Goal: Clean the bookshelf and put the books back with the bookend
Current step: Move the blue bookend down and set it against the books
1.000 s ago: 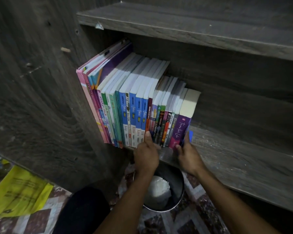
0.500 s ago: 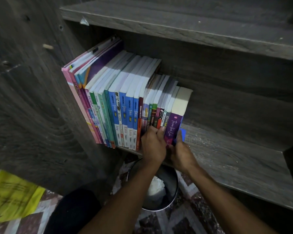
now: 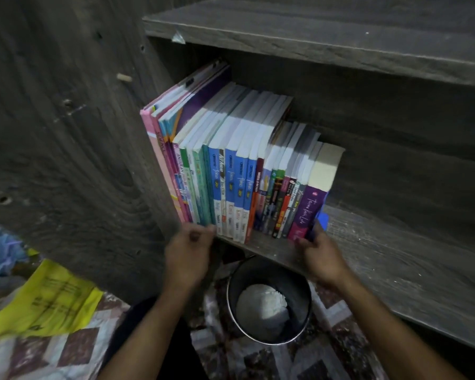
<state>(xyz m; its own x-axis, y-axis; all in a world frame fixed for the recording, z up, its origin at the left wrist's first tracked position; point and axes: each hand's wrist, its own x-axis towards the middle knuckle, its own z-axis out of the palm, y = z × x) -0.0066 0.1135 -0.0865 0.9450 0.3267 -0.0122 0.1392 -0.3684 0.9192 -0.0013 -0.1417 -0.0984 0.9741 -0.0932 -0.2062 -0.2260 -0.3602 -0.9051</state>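
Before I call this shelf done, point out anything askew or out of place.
The row is not flush: the blue-spined books jut past the shelf front edge, while the small books beside the purple book sit further back. The bare shelf at right carries pale specks.

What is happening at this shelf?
A person is setting a row of books in place on the shelf. The row stands packed against the left wall. The right hand pinches the foot of the purple book at the row's end, fingers beside the blue bookend. The left hand is at the foot of the books further left, too blurred to judge its grip. A bucket sits below.
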